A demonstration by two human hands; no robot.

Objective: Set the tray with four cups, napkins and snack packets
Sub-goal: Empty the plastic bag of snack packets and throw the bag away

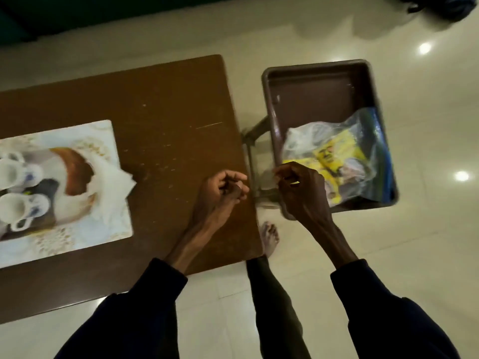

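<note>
A patterned white tray (108,229) lies at the left of the brown table (168,112). On it stand two white cups (15,206) with blue marks, and white napkins (114,187) lie at its right side. A clear zip bag with yellow snack packets (337,156) rests in a brown bin (316,86) to the right of the table. My left hand (225,190) hovers over the table's right edge, fingers curled, nothing visible in it. My right hand (298,190) is at the bin's near-left corner, fingers pinched; whether it holds anything is unclear.
The bin sits on a low metal stand (250,141) over a glossy cream tiled floor. My bare foot (269,235) shows beside the table's right corner. A dark green surface (77,14) lies beyond the table.
</note>
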